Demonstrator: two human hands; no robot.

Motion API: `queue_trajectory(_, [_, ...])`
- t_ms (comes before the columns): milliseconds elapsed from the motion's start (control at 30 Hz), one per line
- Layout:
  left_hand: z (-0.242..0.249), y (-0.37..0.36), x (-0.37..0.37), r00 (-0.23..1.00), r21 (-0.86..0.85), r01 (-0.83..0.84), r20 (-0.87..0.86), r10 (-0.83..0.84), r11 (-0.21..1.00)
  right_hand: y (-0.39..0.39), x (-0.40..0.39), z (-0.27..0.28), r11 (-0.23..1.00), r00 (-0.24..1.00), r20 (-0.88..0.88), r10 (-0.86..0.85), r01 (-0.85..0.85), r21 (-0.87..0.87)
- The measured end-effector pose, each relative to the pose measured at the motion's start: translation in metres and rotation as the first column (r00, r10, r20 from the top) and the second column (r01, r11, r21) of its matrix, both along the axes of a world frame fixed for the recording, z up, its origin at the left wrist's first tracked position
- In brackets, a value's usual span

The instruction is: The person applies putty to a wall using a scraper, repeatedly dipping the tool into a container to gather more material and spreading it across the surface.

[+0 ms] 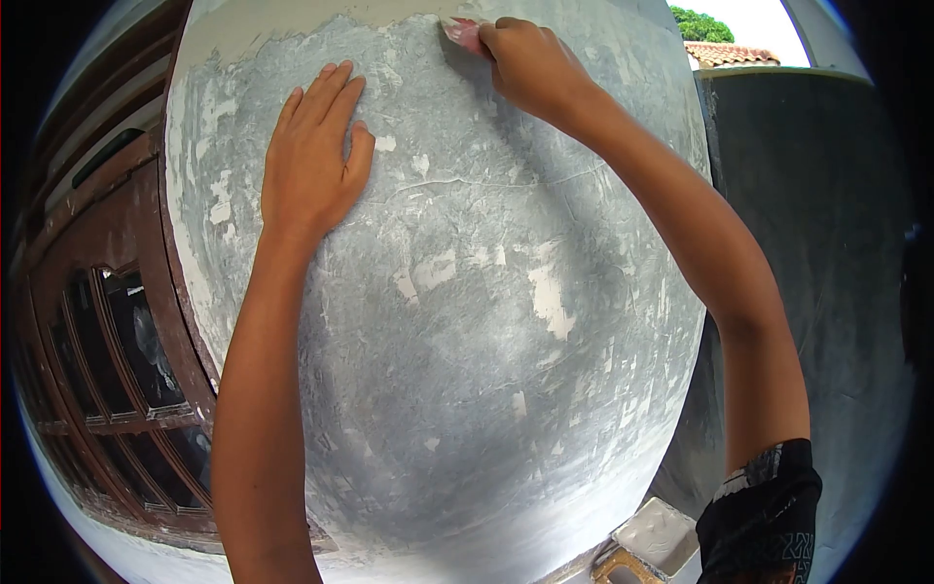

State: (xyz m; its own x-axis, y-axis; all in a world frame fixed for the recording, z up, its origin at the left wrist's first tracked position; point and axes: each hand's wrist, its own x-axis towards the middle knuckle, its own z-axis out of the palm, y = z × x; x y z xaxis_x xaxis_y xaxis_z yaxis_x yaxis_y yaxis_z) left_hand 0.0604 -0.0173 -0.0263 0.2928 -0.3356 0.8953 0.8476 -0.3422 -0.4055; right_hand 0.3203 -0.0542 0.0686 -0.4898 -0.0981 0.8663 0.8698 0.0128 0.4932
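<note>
My left hand [313, 156] lies flat against the grey wall [448, 331], fingers stretched upward and thumb apart. Higher up and to the right, my right hand [537, 70] is closed round a scraper [465, 35] with a reddish, partly see-through look. Its blade meets the wall near the ragged lower edge of a smooth beige-grey coat [389, 10]. My fingers cover most of the scraper's handle. Pale patches and scrape marks are scattered over the wall, and a thin raised crack line runs across below my hands.
A brown wooden window frame [146, 423] with glass panes stands at the left. Low at the right are a pale, square-looking container [657, 533] and a yellowish-brown object [621, 565]. A dark wall panel [808, 243] fills the right side, with a tiled roof [730, 54] beyond.
</note>
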Motion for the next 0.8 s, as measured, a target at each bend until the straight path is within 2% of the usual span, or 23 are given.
queue_trajectory(67, [0.0,0.0,0.0,1.0,0.003,-0.008,0.01,0.008,1.0,-0.006,-0.004,0.013,0.999,0.999,-0.008,0.054,-0.054,0.008])
queue_trajectory(133, [0.0,0.001,0.0,1.0,0.004,-0.003,0.008,0.003,1.0,0.003,-0.008,0.057,0.969,0.961,-0.128,0.244,-0.236,0.076])
queue_trajectory(267, [0.001,0.0,-0.001,1.0,-0.001,-0.008,-0.002,0.008,1.0,0.018,-0.009,0.084,0.986,0.975,-0.158,0.159,-0.15,0.067])
queue_trajectory(333, [0.0,0.001,-0.001,1.0,-0.002,0.004,-0.003,-0.004,1.0,0.033,-0.006,0.073,0.997,0.988,0.136,0.074,-0.075,0.001])
queue_trajectory(367, [0.0,0.001,-0.001,1.0,-0.003,0.005,-0.004,-0.005,1.0,0.045,-0.005,0.059,0.988,0.978,0.14,0.154,-0.157,0.01])
queue_trajectory(400, [0.001,0.001,-0.001,1.0,-0.003,0.001,-0.008,-0.001,1.0,0.021,-0.009,0.021,0.999,0.999,0.042,-0.032,0.031,0.039])
queue_trajectory(467, [0.0,0.001,-0.001,1.0,-0.002,0.001,-0.006,-0.001,1.0,-0.006,-0.022,-0.026,0.999,0.994,0.099,0.047,-0.046,-0.006])
queue_trajectory(500, [0.0,0.0,-0.001,1.0,-0.003,-0.002,-0.004,0.002,1.0,-0.009,-0.022,-0.023,0.999,0.994,0.099,0.043,-0.042,-0.006])
queue_trajectory(600, [0.0,0.002,0.0,1.0,-0.002,-0.009,0.002,0.009,1.0,-0.018,-0.024,0.009,0.969,0.969,0.007,0.246,-0.246,0.027])
queue_trajectory(700, [0.0,0.001,0.0,1.0,-0.002,-0.014,0.008,0.014,1.0,0.021,-0.004,0.08,0.97,0.974,-0.053,0.22,-0.213,0.113])
queue_trajectory(800, [0.001,0.001,-0.001,1.0,-0.002,-0.011,0.005,0.011,1.0,0.033,0.003,0.093,0.986,0.988,-0.063,0.139,-0.133,0.1])
